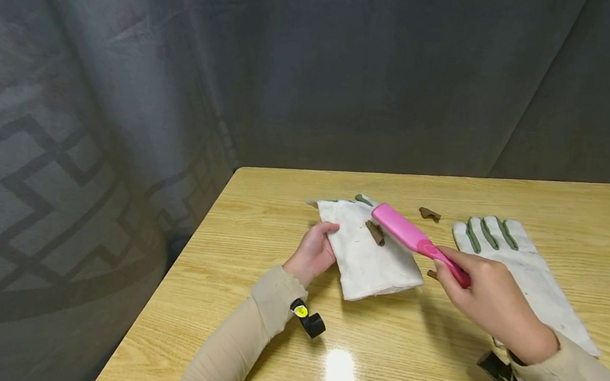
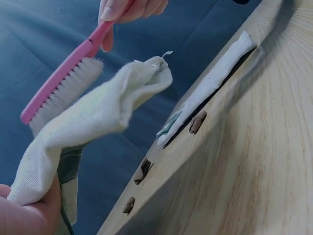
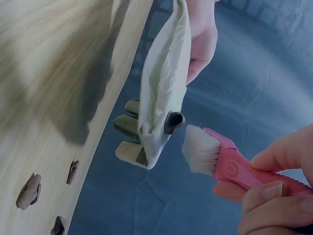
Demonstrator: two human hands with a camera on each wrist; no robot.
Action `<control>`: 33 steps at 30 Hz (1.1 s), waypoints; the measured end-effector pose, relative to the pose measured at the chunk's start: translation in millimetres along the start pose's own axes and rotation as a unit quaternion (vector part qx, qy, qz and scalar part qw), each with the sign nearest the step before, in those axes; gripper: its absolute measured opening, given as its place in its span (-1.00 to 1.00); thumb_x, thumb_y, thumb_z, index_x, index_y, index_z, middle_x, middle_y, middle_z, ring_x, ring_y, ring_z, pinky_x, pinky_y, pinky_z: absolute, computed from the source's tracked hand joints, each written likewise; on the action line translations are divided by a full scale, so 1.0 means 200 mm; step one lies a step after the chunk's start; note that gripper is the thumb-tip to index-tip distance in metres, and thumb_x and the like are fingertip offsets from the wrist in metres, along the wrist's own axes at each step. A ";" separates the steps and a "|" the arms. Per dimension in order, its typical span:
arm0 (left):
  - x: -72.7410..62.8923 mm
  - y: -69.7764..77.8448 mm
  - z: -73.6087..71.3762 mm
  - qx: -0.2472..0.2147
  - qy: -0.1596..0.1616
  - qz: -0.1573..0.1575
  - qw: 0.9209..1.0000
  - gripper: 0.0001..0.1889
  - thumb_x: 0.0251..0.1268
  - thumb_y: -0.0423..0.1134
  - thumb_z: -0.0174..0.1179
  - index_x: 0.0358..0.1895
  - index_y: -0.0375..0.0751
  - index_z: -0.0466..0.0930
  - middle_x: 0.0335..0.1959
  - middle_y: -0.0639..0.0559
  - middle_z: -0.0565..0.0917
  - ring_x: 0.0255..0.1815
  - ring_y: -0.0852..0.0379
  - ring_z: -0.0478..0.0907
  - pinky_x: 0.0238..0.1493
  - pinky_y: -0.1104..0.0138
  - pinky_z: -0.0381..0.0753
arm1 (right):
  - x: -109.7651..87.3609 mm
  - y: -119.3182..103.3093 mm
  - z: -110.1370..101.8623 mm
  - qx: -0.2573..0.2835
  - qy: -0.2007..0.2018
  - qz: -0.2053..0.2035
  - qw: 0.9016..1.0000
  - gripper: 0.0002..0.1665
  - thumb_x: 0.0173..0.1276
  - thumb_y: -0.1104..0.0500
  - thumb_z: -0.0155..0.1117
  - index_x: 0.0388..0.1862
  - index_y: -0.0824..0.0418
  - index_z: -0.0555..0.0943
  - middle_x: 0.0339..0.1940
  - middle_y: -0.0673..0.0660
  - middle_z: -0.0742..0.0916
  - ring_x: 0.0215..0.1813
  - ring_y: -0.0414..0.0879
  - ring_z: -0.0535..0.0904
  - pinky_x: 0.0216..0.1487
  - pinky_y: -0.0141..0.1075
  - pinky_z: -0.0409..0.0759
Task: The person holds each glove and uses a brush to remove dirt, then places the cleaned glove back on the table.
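Observation:
My left hand (image 1: 314, 253) grips a white work glove (image 1: 367, 259) with green trim by its side, holding it raised over the table. A curled brown scrap (image 1: 375, 233) lies on the glove's upper face. In my right hand (image 1: 492, 291) is a pink brush (image 1: 405, 228), gripped by its handle. Its white bristles (image 2: 73, 90) face down close over the glove in the left wrist view. The right wrist view shows the glove's open cuff (image 3: 164, 83) and the bristles (image 3: 200, 149) beside the scrap (image 3: 173, 122).
A second white-and-green glove (image 1: 531, 277) lies flat on the wooden table (image 1: 378, 354) at right. Several brown scraps are on the table, one behind the brush (image 1: 430, 214). Dark grey curtains (image 1: 380, 76) hang behind and to the left.

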State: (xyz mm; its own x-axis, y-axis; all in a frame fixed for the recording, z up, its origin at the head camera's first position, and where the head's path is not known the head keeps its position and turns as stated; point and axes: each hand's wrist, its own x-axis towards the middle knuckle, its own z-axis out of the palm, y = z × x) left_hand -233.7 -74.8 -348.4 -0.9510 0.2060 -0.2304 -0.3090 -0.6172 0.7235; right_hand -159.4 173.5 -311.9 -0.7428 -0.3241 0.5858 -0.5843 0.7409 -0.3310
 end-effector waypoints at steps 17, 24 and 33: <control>0.00 0.00 0.00 -0.004 0.003 -0.002 1.000 -0.40 0.30 -0.43 -0.30 0.44 -0.20 -0.09 0.44 -0.12 0.15 0.48 0.02 0.07 0.52 0.21 0.06 | -0.01 -0.03 0.02 -0.001 -0.038 0.012 0.999 -0.72 0.16 0.29 0.22 -0.14 0.33 0.66 -0.78 -0.14 0.21 -0.66 -0.42 -0.05 -0.69 -0.54 0.03; -0.01 0.00 0.00 -0.005 0.004 0.001 1.000 -0.39 0.32 -0.43 -0.29 0.45 -0.18 -0.12 0.44 -0.11 0.16 0.48 0.03 0.07 0.52 0.22 0.06 | -0.01 -0.01 0.01 -0.007 -0.030 0.013 0.999 -0.72 0.14 0.30 0.21 -0.15 0.34 0.66 -0.78 -0.13 0.21 -0.65 -0.42 -0.06 -0.68 -0.54 0.02; -0.01 0.01 0.00 -0.008 0.002 0.000 1.000 -0.39 0.31 -0.43 -0.29 0.45 -0.18 -0.13 0.44 -0.10 0.15 0.48 0.04 0.07 0.52 0.22 0.06 | -0.01 -0.01 0.00 -0.012 -0.028 0.013 0.999 -0.73 0.13 0.29 0.23 -0.16 0.32 0.66 -0.78 -0.14 0.20 -0.66 -0.42 -0.06 -0.69 -0.54 0.01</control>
State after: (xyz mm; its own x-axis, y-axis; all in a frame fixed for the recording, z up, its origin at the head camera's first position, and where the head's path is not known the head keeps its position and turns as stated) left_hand -232.2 -76.3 -347.5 -0.9509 0.2026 -0.2338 -0.3094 -0.6293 0.7129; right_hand -157.4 172.5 -312.1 -0.7746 -0.3368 0.5354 -0.5574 0.7635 -0.3261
